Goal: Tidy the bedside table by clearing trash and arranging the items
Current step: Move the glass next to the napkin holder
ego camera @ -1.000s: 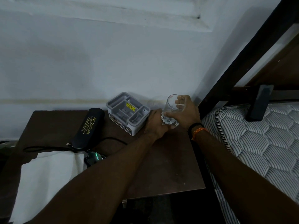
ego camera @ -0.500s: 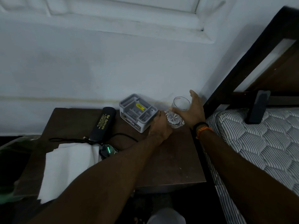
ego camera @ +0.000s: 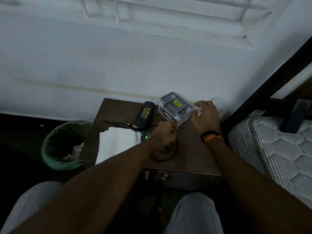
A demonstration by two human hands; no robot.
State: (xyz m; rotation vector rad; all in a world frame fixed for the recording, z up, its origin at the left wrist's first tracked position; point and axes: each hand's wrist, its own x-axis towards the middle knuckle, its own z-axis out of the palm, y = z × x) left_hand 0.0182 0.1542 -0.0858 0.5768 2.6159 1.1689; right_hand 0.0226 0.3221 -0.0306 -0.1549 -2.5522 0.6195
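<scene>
The dark wooden bedside table [ego camera: 190, 149] carries a grey compartment organizer [ego camera: 173, 105] at the back. A clear glass [ego camera: 217, 100] stands in the back right corner; only its rim shows above my right hand [ego camera: 205, 115]. That hand lies against the glass with its fingers curled toward the organizer's right corner, and its grip is hidden. My left hand [ego camera: 166, 132] is closed in a fist at the organizer's near corner, above a black cable loop [ego camera: 166, 157]. A black spectacle case [ego camera: 146, 114] lies left of the organizer, beside a white folded cloth [ego camera: 116, 142].
A bin with a green liner [ego camera: 62, 144] stands left of the table and holds some trash. A small device with a green light [ego camera: 146, 137] sits by the cloth. A quilted mattress [ego camera: 278, 149] borders the table's right, with a dark phone [ego camera: 295, 115] leaning on the bed frame.
The view has pulled back and tilted down, so the bin and my knees show. My right hand has come over the front of the glass. My left hand slid toward the organizer's near corner.
</scene>
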